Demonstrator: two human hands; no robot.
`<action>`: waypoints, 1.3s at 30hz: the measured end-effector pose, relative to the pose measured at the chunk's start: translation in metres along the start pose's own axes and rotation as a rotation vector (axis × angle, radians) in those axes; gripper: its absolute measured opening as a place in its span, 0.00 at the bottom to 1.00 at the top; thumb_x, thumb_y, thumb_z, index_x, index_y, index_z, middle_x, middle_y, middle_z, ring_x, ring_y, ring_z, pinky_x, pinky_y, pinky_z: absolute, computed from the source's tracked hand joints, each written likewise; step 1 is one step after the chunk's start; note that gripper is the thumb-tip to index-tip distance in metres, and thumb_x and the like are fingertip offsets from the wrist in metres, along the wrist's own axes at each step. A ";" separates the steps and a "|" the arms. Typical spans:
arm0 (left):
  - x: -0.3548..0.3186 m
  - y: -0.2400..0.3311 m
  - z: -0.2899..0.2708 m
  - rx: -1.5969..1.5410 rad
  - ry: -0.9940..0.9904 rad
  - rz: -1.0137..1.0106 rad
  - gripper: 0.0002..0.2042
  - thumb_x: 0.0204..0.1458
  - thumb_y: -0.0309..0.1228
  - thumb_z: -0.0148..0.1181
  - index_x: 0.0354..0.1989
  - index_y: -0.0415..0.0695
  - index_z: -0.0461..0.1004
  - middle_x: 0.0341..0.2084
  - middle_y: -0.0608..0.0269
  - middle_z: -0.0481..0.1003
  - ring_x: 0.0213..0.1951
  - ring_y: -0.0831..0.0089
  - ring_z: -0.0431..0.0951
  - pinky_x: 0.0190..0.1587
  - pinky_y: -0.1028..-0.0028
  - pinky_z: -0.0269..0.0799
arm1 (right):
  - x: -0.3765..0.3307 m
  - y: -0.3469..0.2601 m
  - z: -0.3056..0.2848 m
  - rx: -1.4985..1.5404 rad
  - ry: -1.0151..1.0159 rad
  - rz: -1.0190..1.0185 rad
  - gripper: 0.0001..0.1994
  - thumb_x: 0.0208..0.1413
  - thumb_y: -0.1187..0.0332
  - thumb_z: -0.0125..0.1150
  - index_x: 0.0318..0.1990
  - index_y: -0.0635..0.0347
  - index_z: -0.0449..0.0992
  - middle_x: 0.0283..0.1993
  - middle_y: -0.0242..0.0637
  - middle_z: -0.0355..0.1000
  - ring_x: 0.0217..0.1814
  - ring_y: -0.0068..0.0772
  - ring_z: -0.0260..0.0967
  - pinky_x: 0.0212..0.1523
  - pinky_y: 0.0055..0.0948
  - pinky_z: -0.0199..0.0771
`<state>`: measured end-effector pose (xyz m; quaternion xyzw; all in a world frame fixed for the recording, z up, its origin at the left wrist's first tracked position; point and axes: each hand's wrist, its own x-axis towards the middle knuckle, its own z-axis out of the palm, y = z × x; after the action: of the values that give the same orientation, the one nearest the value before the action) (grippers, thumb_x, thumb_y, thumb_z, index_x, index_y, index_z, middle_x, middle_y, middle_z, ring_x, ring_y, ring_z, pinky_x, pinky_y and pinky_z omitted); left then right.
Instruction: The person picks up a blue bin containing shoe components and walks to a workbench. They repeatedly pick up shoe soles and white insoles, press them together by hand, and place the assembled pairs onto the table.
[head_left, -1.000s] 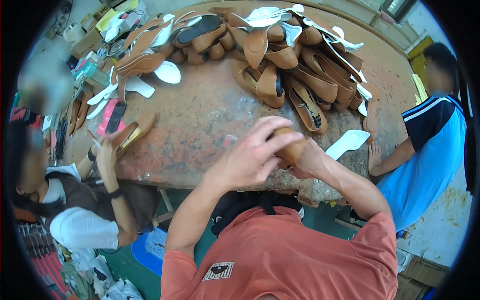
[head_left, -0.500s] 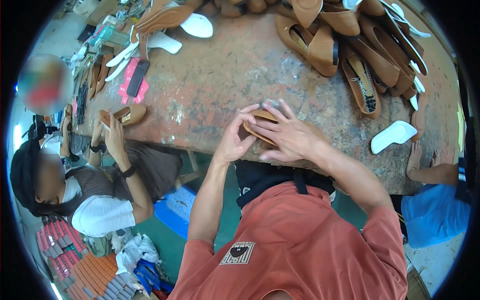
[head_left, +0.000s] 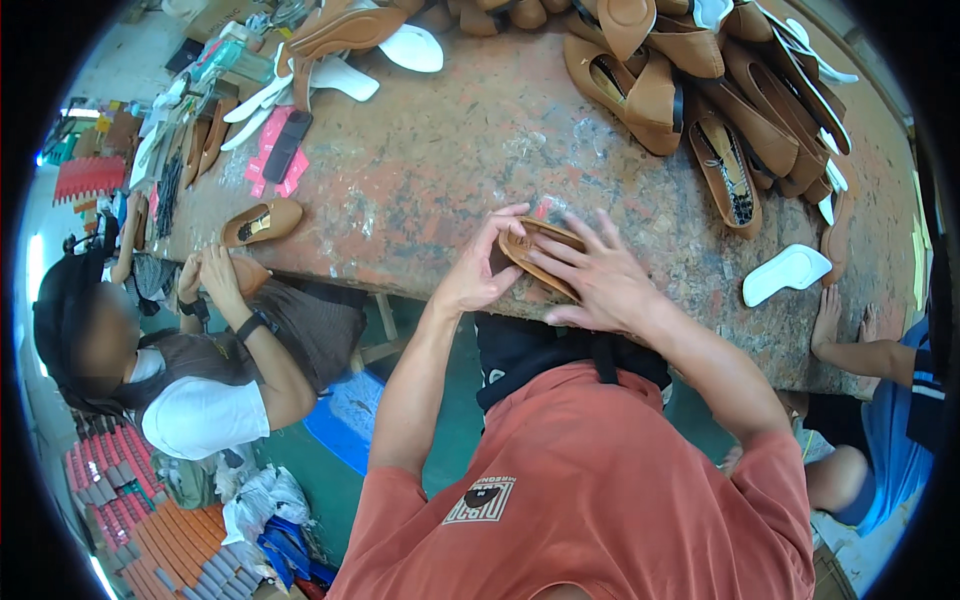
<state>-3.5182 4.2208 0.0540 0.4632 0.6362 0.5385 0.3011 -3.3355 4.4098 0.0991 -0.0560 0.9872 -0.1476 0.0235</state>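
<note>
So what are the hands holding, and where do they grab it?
A tan shoe, pressed on the worn table. The left hand grips its left end; the right hand lies flat over its right part.

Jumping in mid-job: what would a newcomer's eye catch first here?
Both hands at the worn table's near edge: the left hand and right hand press on a tan shoe. Behind it, a big pile of tan shoes fills the far right. At left, a seated co-worker handles another shoe, and a white insole lies to the right.
</note>
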 end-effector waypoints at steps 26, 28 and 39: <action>0.176 0.074 0.215 0.302 -0.072 0.024 0.24 0.55 0.40 0.78 0.52 0.37 0.78 0.53 0.51 0.78 0.50 0.58 0.83 0.52 0.61 0.79 | -0.205 0.089 -0.106 0.456 0.672 1.043 0.17 0.67 0.73 0.63 0.61 0.59 0.73 0.39 0.54 0.79 0.44 0.62 0.80 0.49 0.47 0.78; 0.158 0.078 0.214 0.511 0.007 0.087 0.22 0.50 0.40 0.81 0.41 0.37 0.78 0.49 0.49 0.75 0.50 0.53 0.80 0.53 0.57 0.76 | -0.229 0.109 -0.080 0.446 0.507 1.185 0.22 0.62 0.64 0.72 0.57 0.61 0.68 0.41 0.59 0.78 0.48 0.64 0.78 0.50 0.48 0.77; -0.021 0.058 0.045 0.308 -0.013 -0.188 0.15 0.45 0.20 0.78 0.41 0.42 0.80 0.68 0.48 0.73 0.68 0.56 0.77 0.62 0.60 0.77 | -0.132 0.062 -0.076 0.714 0.376 0.390 0.18 0.50 0.65 0.79 0.42 0.60 0.75 0.40 0.38 0.74 0.41 0.38 0.74 0.48 0.37 0.75</action>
<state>-3.4552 4.2193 0.0972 0.4459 0.7497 0.4012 0.2796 -3.2159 4.5062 0.1571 0.1706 0.8536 -0.4794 -0.1113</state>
